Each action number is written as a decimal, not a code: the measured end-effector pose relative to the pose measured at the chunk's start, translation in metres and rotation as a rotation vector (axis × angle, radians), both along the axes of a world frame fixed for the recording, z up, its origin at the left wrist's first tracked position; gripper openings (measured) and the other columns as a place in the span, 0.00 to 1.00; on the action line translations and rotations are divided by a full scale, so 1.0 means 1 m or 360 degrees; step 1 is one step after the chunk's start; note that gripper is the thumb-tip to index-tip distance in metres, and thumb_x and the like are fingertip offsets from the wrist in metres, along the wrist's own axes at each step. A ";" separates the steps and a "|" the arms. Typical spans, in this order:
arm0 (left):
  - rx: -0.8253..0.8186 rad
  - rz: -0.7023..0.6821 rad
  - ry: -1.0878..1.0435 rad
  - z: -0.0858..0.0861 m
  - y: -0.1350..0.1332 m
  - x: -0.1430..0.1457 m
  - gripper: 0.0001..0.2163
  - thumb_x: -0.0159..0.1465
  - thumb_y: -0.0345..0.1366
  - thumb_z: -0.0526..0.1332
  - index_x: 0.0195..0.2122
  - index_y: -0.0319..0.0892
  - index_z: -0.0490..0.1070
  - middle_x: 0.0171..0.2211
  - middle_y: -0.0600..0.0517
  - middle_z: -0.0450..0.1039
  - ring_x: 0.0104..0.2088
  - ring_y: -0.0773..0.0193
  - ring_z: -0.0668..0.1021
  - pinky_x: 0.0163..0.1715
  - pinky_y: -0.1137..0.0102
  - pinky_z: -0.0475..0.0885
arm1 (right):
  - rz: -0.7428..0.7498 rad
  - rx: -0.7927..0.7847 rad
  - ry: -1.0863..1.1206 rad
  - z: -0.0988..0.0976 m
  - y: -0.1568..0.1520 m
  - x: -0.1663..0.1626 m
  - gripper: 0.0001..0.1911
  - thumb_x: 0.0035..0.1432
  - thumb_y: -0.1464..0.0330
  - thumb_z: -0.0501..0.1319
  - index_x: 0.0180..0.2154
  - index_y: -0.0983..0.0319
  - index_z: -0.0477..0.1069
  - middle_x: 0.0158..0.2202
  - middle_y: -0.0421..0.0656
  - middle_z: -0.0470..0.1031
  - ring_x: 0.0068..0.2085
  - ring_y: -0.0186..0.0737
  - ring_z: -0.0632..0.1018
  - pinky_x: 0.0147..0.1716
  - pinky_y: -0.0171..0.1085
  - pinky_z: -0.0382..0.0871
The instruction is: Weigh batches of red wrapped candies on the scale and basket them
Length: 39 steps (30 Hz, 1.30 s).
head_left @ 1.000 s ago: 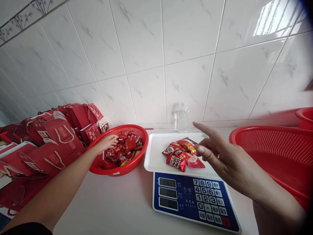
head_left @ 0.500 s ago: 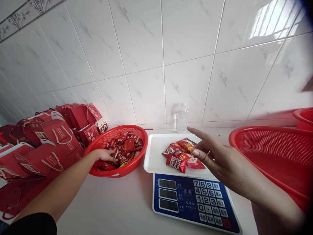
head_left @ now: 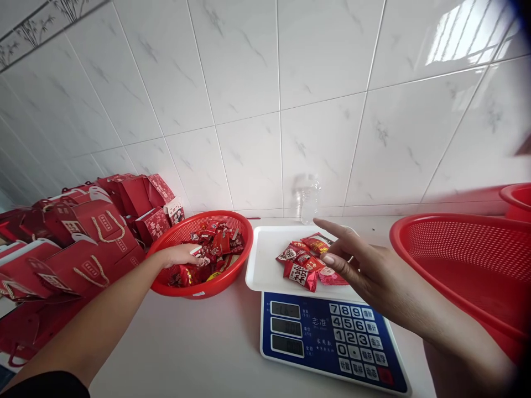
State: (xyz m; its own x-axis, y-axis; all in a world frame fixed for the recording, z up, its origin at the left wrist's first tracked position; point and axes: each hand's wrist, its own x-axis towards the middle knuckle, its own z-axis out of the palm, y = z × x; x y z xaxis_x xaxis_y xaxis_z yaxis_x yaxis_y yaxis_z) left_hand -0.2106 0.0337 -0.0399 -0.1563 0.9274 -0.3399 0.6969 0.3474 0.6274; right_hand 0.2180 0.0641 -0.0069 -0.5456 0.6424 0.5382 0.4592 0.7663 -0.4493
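Observation:
My left hand (head_left: pixel 179 255) reaches into a small red basket (head_left: pixel 232 221) full of red wrapped candies (head_left: pixel 215 246); its fingers curl down among the wrappers, and what they grip is hidden. My right hand (head_left: pixel 360 264) hovers open over the right side of the white tray (head_left: pixel 264 260) of a blue digital scale (head_left: pixel 332 337), index finger stretched toward the wall. A small pile of red candy packets (head_left: pixel 305 260) lies on the tray just left of that hand.
Red gift bags with rope handles (head_left: pixel 78 237) are stacked at the left against the tiled wall. A large red mesh basket (head_left: pixel 460 249) stands at the right. A clear plastic bottle (head_left: pixel 309 200) stands behind the scale.
My left hand has pulled back toward the basket's near left rim and dug into the candies. My right hand has drifted slightly left and lower over the tray.

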 end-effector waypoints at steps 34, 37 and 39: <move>-0.0506 -0.0153 0.0828 -0.020 0.000 -0.018 0.18 0.33 0.34 0.67 0.28 0.43 0.73 0.25 0.51 0.75 0.30 0.51 0.78 0.31 0.64 0.72 | -0.0068 0.0051 -0.0180 -0.014 0.009 0.006 0.26 0.66 0.55 0.50 0.62 0.55 0.59 0.33 0.44 0.80 0.29 0.43 0.79 0.26 0.39 0.71; -0.0510 -0.0144 0.0842 -0.020 0.000 -0.019 0.13 0.32 0.34 0.67 0.21 0.43 0.69 0.20 0.53 0.72 0.29 0.51 0.77 0.33 0.62 0.72 | -0.0059 0.0058 -0.0184 -0.014 0.008 0.006 0.25 0.66 0.56 0.50 0.62 0.54 0.59 0.34 0.44 0.80 0.30 0.43 0.79 0.26 0.39 0.72; -0.0507 -0.0127 0.0815 -0.020 0.001 -0.019 0.13 0.31 0.33 0.67 0.20 0.44 0.68 0.18 0.55 0.71 0.27 0.52 0.76 0.31 0.62 0.72 | -0.0059 0.0061 -0.0187 -0.014 0.008 0.007 0.25 0.66 0.56 0.50 0.62 0.53 0.59 0.34 0.44 0.80 0.30 0.43 0.79 0.26 0.39 0.72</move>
